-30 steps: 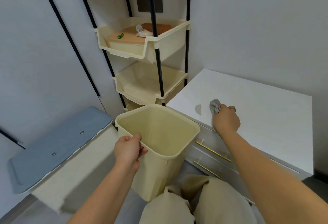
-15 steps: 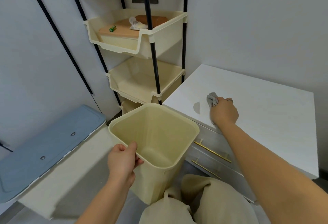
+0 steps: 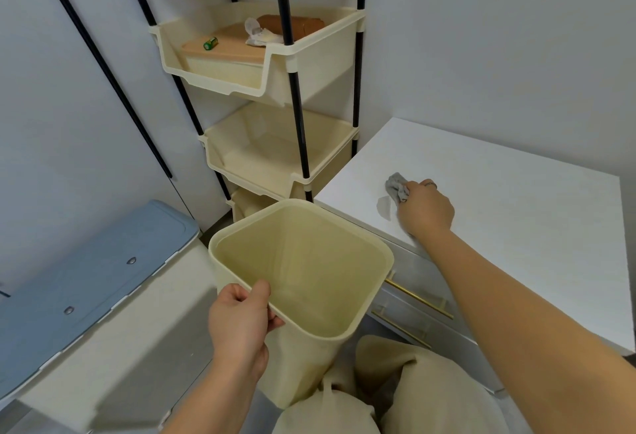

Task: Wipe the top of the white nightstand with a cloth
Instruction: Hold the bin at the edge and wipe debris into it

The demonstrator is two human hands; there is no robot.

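Pale grey walls close in a corner where the white nightstand (image 3: 516, 227) stands, with gold handles (image 3: 418, 297) on its drawers. On its top, near the left front corner, the right hand (image 3: 425, 208) is closed around a small grey cloth (image 3: 395, 186) — the cloth is pressed on the surface and sticks out past the fingers. The left hand (image 3: 241, 322) grips the near rim of a cream plastic bin (image 3: 303, 279), thumb inside, just beside the nightstand's front. Behind the bin stands a cream shelf rack (image 3: 275, 144) with black poles — a green battery (image 3: 211, 43) lies on its upper tray. A blue lid (image 3: 93, 272) is at the left.
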